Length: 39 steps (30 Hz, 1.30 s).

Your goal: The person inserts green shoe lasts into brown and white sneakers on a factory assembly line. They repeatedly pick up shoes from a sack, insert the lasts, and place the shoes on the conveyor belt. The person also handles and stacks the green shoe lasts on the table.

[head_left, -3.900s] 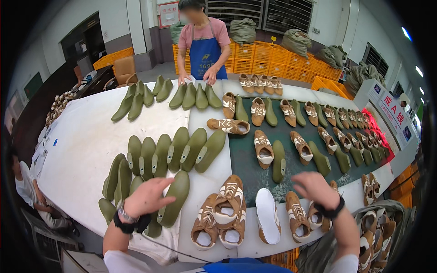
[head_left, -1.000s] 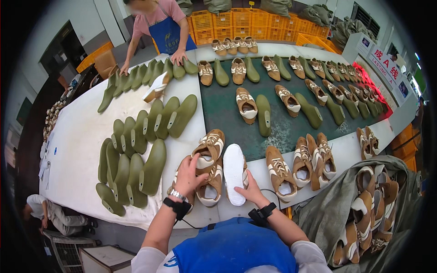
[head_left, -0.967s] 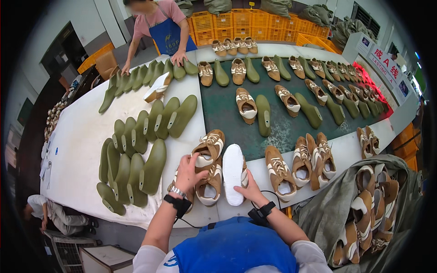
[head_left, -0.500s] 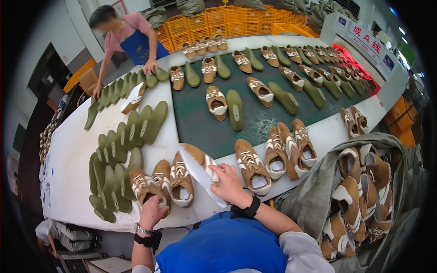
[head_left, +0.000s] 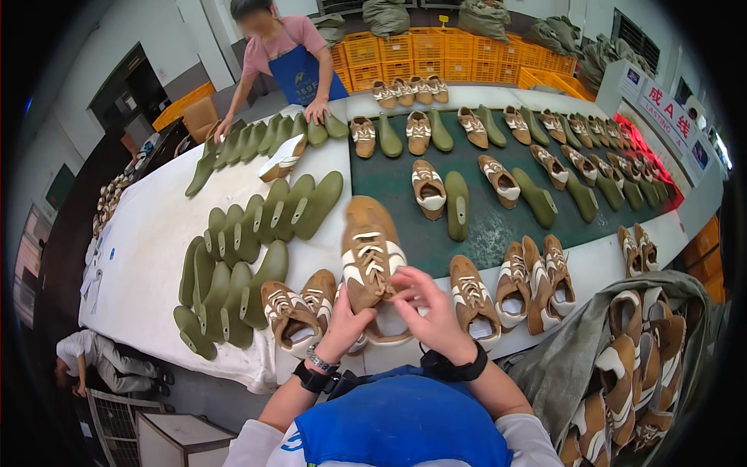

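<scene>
A brown sneaker (head_left: 370, 247) with white stripes and white laces is raised before me, toe pointing away, upper facing me. My left hand (head_left: 342, 333) is closed around its left side near the heel. My right hand (head_left: 434, 313) has its fingers bent at the shoe opening, pinching around the tongue and lace ends; the exact grip is partly hidden. Left of it, a pair of matching sneakers (head_left: 291, 317) stands on the white table edge. Behind the held shoe, another is mostly covered. To the right stands a single sneaker (head_left: 472, 300).
Green shoe lasts (head_left: 222, 300) stand in rows on the white table (head_left: 156, 233). A green conveyor belt (head_left: 389, 222) carries sneakers and lasts. At right, a grey sack (head_left: 537, 373) holds many sneakers. Across the table, a co-worker's hand (head_left: 317, 110) touches lasts. Orange crates (head_left: 428, 50) are stacked behind.
The sneaker has turned from sole-side view to upper facing me. My left hand has left a sneaker on the table and now grips this one; my right hand has shifted to its opening.
</scene>
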Each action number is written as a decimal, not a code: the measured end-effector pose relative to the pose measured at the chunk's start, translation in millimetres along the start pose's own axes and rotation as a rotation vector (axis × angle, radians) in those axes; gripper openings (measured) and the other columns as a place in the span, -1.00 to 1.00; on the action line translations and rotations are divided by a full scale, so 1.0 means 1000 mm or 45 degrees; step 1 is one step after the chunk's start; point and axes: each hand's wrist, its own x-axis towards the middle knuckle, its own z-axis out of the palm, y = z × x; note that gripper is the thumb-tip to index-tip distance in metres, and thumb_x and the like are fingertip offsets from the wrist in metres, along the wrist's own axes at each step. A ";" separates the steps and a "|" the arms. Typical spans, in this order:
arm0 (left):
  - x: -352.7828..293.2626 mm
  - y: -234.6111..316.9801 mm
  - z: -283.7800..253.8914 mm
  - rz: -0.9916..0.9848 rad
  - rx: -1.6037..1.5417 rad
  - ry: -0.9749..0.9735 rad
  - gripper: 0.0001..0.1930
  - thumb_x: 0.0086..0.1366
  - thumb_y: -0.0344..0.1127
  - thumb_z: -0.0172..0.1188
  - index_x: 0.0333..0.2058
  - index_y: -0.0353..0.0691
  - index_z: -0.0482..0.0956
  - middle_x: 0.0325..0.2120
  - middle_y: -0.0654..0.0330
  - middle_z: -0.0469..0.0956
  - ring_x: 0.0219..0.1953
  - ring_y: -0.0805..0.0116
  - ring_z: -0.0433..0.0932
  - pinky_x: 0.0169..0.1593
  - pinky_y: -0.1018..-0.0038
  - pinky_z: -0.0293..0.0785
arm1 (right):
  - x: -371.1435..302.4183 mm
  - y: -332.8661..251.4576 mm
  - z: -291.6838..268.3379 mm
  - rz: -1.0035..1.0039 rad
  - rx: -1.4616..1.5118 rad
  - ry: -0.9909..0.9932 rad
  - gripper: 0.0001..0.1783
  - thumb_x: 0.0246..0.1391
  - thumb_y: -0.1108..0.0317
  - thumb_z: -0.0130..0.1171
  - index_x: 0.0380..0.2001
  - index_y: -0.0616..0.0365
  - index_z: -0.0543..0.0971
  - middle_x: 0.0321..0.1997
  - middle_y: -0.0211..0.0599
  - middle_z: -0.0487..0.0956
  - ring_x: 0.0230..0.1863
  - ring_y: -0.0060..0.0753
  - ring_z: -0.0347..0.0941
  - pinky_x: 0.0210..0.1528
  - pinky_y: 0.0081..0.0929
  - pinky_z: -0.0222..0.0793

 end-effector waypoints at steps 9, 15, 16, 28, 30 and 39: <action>-0.004 0.019 0.002 0.557 0.993 0.305 -0.29 0.04 -0.45 0.18 0.17 -0.33 0.08 0.02 -0.11 0.30 0.05 -0.01 0.35 0.14 0.28 0.27 | 0.014 0.015 0.014 -0.593 -0.891 0.355 -0.59 -0.17 0.51 0.20 -0.14 0.20 0.50 -0.26 -0.10 0.55 -0.33 -0.12 0.52 -0.26 -0.35 0.48; 0.003 0.039 -0.008 0.884 1.380 0.350 -0.82 0.00 -0.48 0.25 -0.37 -0.29 0.50 -0.39 0.09 0.50 -0.35 0.05 0.48 -0.29 0.29 0.44 | 0.018 0.023 0.014 -0.727 -0.805 0.491 -0.72 -0.17 0.63 0.13 -0.30 0.22 0.41 -0.53 -0.19 0.51 -0.57 -0.17 0.47 -0.51 -0.37 0.42; 0.004 0.041 -0.012 0.877 1.325 0.397 -0.83 0.00 -0.48 0.25 -0.37 -0.29 0.50 -0.42 0.09 0.50 -0.36 0.05 0.48 -0.30 0.30 0.44 | 0.020 0.023 0.012 -0.681 -0.788 0.551 -0.73 -0.17 0.64 0.12 -0.31 0.21 0.40 -0.53 -0.18 0.50 -0.58 -0.17 0.47 -0.53 -0.37 0.41; 0.004 0.040 -0.008 0.924 1.421 0.356 -0.77 0.09 -0.42 0.25 -0.24 -0.25 0.52 -0.46 0.13 0.54 -0.42 0.15 0.53 -0.38 0.36 0.47 | 0.023 0.013 0.021 -0.521 -0.895 0.189 -0.64 -0.18 0.63 0.08 -0.22 0.14 0.54 -0.16 -0.11 0.36 -0.41 -0.07 0.47 -0.37 -0.27 0.43; 0.003 0.043 -0.007 0.946 1.416 0.348 -0.78 0.09 -0.42 0.25 -0.24 -0.24 0.52 -0.46 0.14 0.55 -0.42 0.16 0.54 -0.38 0.35 0.47 | 0.024 0.009 0.024 -0.563 -0.896 0.213 -0.67 -0.18 0.62 0.07 -0.25 0.15 0.56 -0.18 -0.12 0.37 -0.37 -0.07 0.46 -0.34 -0.26 0.43; 0.006 0.050 -0.014 0.601 0.896 0.433 -0.78 0.13 -0.43 0.23 -0.21 -0.20 0.50 -0.48 0.13 0.57 -0.48 0.16 0.54 -0.40 0.37 0.46 | 0.014 0.009 0.018 -0.513 -0.694 -0.207 -0.77 -0.19 0.65 0.03 -0.47 0.11 0.57 -0.26 -0.15 0.34 -0.34 -0.16 0.40 -0.30 -0.39 0.38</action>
